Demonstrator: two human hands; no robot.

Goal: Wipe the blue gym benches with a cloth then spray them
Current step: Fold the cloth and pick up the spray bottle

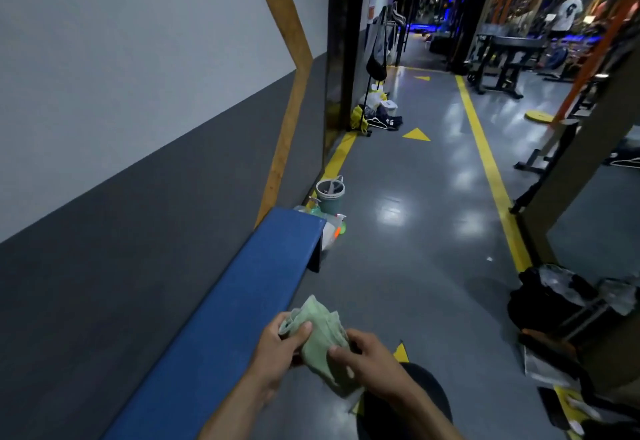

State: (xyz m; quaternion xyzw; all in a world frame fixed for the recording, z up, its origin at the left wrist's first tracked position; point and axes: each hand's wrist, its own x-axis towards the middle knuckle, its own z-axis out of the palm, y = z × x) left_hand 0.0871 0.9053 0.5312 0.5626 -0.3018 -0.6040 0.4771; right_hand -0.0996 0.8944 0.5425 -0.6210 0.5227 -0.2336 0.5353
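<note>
A long blue bench [242, 287] runs along the grey wall on the left, from the bottom edge up to mid-frame. A pale green cloth [320, 339] is bunched between both hands, just right of the bench's front edge and above the floor. My left hand [280, 346] grips the cloth's upper left part with the thumb over it. My right hand [367, 360] holds its right side with curled fingers. A spray bottle [334, 231] with an orange and green trigger stands on the floor past the bench's far end.
A grey-green bucket [330, 193] and a small pump bottle [313, 205] stand by the wall beyond the bench. Yellow floor lines [485, 148] mark an aisle. Bags and a clothes rack [377, 107] lie further on. Gym machines [505, 58] and a black bag [554, 301] are on the right.
</note>
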